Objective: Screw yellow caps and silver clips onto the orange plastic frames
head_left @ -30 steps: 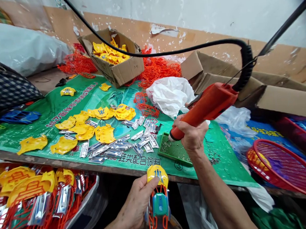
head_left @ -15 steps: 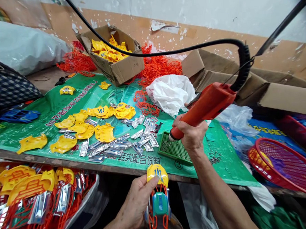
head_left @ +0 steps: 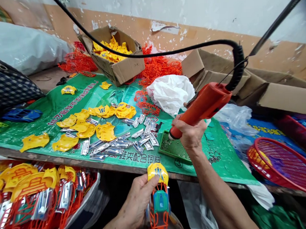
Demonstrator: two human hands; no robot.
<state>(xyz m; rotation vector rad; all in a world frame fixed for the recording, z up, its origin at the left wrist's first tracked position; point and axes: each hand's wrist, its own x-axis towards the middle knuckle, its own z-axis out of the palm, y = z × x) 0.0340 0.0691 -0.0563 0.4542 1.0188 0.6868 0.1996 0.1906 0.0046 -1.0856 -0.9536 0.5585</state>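
Note:
My left hand point(head_left: 140, 191) is closed around a toy car point(head_left: 160, 200), its thumb pressed on the yellow front piece. The car has an orange-red frame and a teal block in the middle. In my right hand point(head_left: 194, 134) is a red electric screwdriver point(head_left: 200, 106), slanted down to the left. Its pale tip is over a green perforated tray point(head_left: 172, 149); I cannot tell whether it touches. Left of the tray lie silver parts point(head_left: 113, 146) in a loose heap, with yellow car pieces point(head_left: 83, 129) beyond them on the green sheet point(head_left: 126, 95).
A black cable point(head_left: 165, 54) runs to the screwdriver. A carton point(head_left: 129, 69) of yellow pieces stands at the back, by tangled red frames point(head_left: 160, 71) and a white bag point(head_left: 171, 92). A red basket point(head_left: 285, 167) is at right; a sack point(head_left: 96, 197) of assembled parts is at lower left.
The screwdriver's rear end and its cable have swung slightly left. Both hands keep their holds in nearly the same places, and the view has shifted a little.

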